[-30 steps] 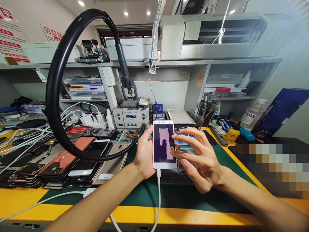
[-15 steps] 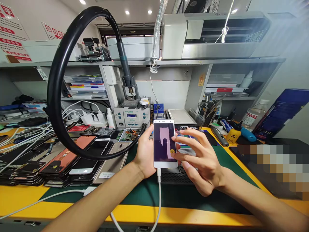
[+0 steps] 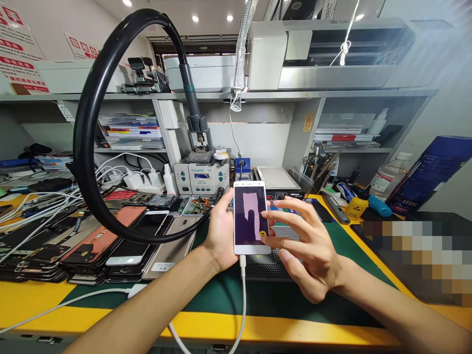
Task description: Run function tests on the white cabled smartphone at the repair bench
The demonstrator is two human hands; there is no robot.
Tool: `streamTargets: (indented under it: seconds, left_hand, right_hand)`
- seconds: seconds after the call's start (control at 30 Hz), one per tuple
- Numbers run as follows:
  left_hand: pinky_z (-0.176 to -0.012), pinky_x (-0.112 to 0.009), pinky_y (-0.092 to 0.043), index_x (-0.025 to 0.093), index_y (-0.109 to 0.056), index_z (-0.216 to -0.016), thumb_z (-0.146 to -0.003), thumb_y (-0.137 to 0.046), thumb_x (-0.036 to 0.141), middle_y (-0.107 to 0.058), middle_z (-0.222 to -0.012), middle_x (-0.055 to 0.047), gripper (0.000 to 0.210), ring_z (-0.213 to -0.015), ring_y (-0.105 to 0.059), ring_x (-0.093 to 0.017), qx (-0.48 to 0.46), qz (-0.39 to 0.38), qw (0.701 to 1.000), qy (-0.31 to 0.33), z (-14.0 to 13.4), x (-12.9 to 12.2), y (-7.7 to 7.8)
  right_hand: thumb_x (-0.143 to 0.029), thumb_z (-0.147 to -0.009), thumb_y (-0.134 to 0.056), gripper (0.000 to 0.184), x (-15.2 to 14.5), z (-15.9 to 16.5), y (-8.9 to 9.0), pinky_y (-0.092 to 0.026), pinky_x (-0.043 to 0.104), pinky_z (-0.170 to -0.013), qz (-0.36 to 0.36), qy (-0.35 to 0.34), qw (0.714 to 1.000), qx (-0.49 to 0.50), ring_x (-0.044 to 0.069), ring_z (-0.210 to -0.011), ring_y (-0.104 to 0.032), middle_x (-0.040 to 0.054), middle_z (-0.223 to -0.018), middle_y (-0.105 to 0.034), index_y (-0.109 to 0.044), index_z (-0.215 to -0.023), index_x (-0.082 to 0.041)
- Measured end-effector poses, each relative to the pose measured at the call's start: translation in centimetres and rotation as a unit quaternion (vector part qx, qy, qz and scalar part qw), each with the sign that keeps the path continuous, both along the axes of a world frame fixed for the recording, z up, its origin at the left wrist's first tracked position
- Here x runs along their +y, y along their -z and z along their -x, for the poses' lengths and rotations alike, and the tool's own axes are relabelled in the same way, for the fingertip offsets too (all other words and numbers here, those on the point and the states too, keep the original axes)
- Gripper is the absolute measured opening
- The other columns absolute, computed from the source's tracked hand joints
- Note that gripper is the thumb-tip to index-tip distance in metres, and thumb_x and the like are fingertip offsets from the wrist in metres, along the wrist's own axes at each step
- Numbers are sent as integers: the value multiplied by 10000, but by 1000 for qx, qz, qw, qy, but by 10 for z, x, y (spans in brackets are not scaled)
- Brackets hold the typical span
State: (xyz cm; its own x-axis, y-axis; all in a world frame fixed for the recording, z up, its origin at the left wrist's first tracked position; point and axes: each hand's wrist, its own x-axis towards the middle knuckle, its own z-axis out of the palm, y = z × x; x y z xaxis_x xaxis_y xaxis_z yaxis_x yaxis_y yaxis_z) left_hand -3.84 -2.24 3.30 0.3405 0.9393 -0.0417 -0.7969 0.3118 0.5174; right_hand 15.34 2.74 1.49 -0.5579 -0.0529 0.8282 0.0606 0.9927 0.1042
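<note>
A white smartphone (image 3: 252, 248) stands nearly upright at the centre, its dark screen marked by a pale pink patch and a small yellow icon. My left hand (image 3: 220, 236) grips it by its left side, with the fingers passing behind it. Into the bottom end of the phone runs a white charging cable (image 3: 243, 285). My right hand (image 3: 309, 248) is at the phone's right edge, its fingers spread and bent, with two fingertips at the screen. Under the phone a black perforated plate (image 3: 267, 270) lies on the green mat (image 3: 210, 297).
Stacked phones and screens (image 3: 134, 241) cover the left side of the bench. A thick black hose (image 3: 79, 123) loops up from a hot-air station (image 3: 201, 177). To the right are a yellow bottle (image 3: 357, 204), a clear bottle (image 3: 391, 174) and a blue box (image 3: 429, 172).
The phone has shifted very slightly upward. My right hand's fingers have slid slightly downward along the screen's right side. My left hand keeps its grip.
</note>
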Motion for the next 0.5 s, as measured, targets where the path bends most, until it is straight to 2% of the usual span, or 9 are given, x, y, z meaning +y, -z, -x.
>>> streamTargets:
  seconds: [0.5]
  left_hand:
    - [-776, -425, -543, 126, -722, -1223, -995, -369, 651, -751, -974, -153, 672, -828, -705, -300, -3, 1, 1000, 9, 2, 0, 1]
  right_hand:
    - [-164, -700, -546, 366, 0, -1, 1, -449, 671, -1036, -1, -5, 1000, -1, 381, -1290, -543, 124, -1282, -681, -750, -1000, -207]
